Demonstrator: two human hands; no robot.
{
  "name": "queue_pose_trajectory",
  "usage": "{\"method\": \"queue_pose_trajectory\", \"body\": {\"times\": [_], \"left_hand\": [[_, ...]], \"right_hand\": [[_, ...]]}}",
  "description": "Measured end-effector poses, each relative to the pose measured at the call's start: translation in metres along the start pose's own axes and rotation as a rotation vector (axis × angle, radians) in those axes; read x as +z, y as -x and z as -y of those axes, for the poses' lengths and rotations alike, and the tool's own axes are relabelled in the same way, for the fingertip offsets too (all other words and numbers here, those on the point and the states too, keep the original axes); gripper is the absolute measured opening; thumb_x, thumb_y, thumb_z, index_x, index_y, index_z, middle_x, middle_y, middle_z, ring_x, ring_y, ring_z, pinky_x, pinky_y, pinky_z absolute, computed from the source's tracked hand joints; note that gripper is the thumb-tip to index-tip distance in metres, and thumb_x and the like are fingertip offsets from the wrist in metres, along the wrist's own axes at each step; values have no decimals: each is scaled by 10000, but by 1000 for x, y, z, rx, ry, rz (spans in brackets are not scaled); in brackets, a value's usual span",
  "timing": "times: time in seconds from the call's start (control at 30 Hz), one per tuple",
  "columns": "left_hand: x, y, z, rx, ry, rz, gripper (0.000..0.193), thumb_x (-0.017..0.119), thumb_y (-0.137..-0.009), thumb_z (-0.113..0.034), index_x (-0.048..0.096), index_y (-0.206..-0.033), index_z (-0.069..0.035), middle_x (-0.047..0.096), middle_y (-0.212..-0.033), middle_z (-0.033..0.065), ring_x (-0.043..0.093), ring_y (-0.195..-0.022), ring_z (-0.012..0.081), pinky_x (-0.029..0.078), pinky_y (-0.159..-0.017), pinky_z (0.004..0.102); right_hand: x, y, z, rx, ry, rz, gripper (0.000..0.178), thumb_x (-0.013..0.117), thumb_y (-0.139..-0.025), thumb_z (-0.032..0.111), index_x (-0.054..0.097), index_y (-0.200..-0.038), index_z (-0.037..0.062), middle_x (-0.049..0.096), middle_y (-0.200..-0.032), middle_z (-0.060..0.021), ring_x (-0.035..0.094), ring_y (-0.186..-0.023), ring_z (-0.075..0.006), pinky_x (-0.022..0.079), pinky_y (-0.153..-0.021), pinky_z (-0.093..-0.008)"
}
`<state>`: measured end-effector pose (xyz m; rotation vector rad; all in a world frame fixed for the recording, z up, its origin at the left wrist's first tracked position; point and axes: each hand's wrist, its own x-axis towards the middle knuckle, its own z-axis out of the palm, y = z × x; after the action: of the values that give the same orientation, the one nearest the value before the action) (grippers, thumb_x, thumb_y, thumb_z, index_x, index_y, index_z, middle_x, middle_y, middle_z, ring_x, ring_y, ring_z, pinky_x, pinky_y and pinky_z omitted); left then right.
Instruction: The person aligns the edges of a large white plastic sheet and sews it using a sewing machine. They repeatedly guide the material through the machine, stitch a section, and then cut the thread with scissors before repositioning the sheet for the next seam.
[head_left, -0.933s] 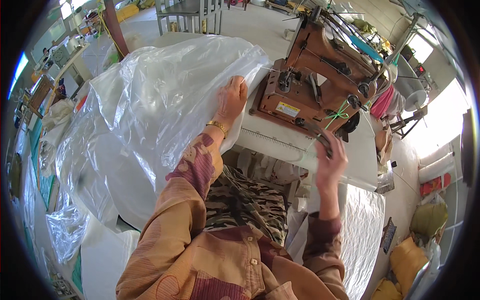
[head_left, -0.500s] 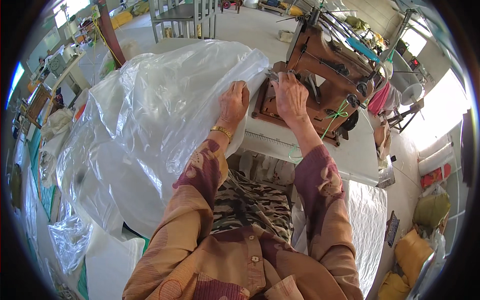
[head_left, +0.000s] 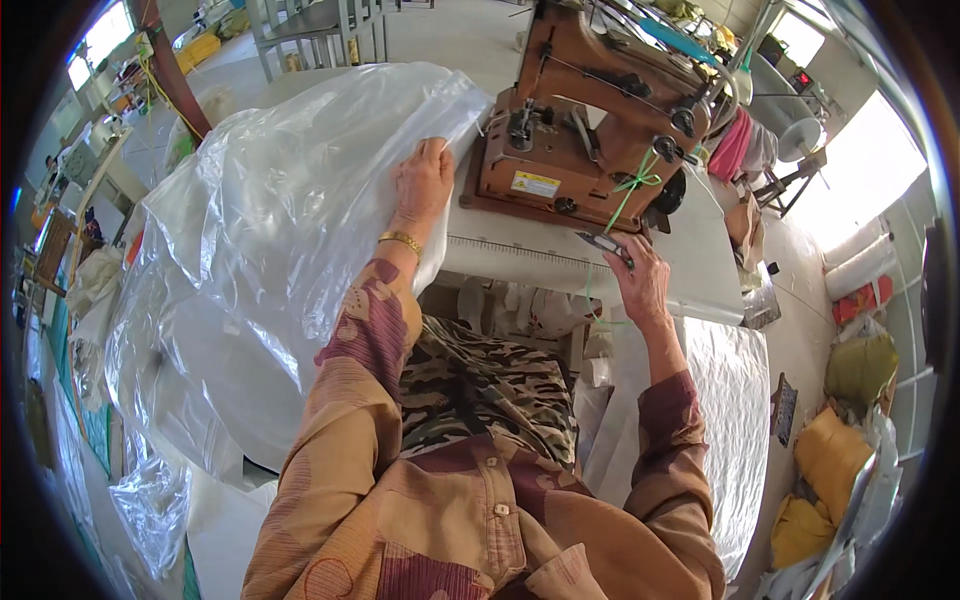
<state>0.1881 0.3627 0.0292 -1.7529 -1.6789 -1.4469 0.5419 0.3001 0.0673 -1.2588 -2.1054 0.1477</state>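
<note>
My left hand [head_left: 424,182], fingers curled closed, grips the edge of a large clear plastic sheet [head_left: 255,210] that drapes over the table's left side. In my right hand [head_left: 643,282] is a small pair of thread snips [head_left: 603,243], blades pointing left, held near the table's front edge. Just beyond it stands a brown sewing machine [head_left: 540,178], its needle area a little right of my left hand. A green string [head_left: 636,182] is tied in a bow on the machine's right side.
A ruler strip [head_left: 520,247] runs along the front of the white table [head_left: 690,270]. White sheeting [head_left: 725,420] lies to my right. Yellow sacks [head_left: 830,450] are on the floor at far right. A grey chair [head_left: 315,30] stands beyond the table.
My right hand has drawn back from the machine's needle area toward me and to the right, with the snips in it. My left hand still grips the plastic sheet. The view has shifted slightly.
</note>
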Motion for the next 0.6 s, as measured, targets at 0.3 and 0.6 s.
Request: {"method": "queue_pose_trajectory", "body": {"times": [0.3,0.6], "left_hand": [[3,0,-5,27,-61,55,95,561,-933,-146,551,-995,-74,663,-894,146,656,-796,377,507,-685,493],[-4,-1,4,-6,-144,232,170,580,-929,-217,564,-1012,-70,678,-948,157,667,-855,372,523,-741,498]], "right_hand": [[-10,43,-104,338,-299,-475,284,630,-945,220,675,-1105,-9,706,-1027,-137,662,-919,-243,498,-825,-340],[-26,43,-147,668,613,-470,357,652,-896,375,682,-1142,118,685,-1121,-97,581,-1115,-287,412,-960,-439]]}}
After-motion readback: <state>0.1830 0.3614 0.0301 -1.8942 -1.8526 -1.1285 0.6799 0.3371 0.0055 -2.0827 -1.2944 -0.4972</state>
